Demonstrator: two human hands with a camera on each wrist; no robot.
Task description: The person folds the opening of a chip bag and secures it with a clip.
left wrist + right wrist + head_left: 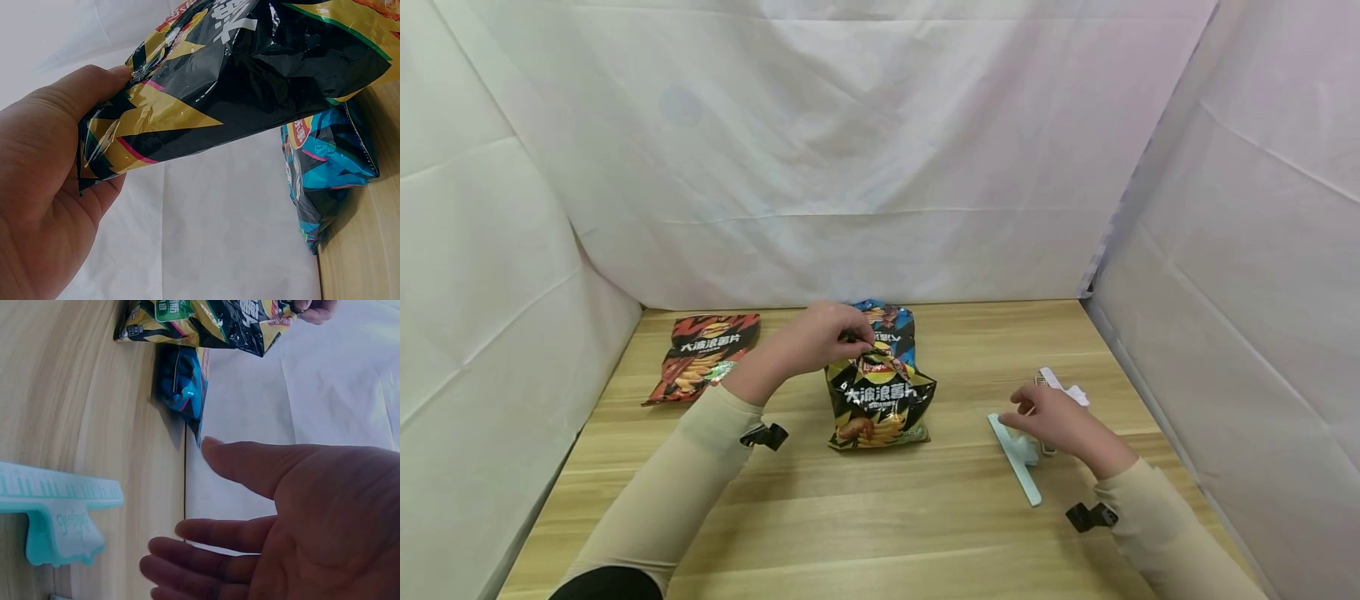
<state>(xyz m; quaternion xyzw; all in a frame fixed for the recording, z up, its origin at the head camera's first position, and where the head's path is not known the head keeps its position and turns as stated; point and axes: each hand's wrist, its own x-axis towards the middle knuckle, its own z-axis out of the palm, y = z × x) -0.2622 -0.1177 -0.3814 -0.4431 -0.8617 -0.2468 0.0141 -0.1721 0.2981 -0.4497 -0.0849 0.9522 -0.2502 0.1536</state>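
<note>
My left hand (831, 337) pinches the top edge of a black and yellow chip bag (880, 408), which stands upright at the middle of the table. In the left wrist view the thumb presses the bag's (237, 81) gathered end against the fingers. My right hand (1056, 421) hovers by a light teal clip (1017, 458) with a long bar. Its fingers are apart and hold nothing in the right wrist view, where the clip (62, 534) lies on the table beyond the fingertips.
A red chip bag (707, 358) lies at the back left. Behind the black bag is a blue one (895, 329). White clips (1060, 383) and a small dark-edged item, partly hidden, lie beyond my right hand. White cloth (865, 150) hangs around the wooden table (850, 533).
</note>
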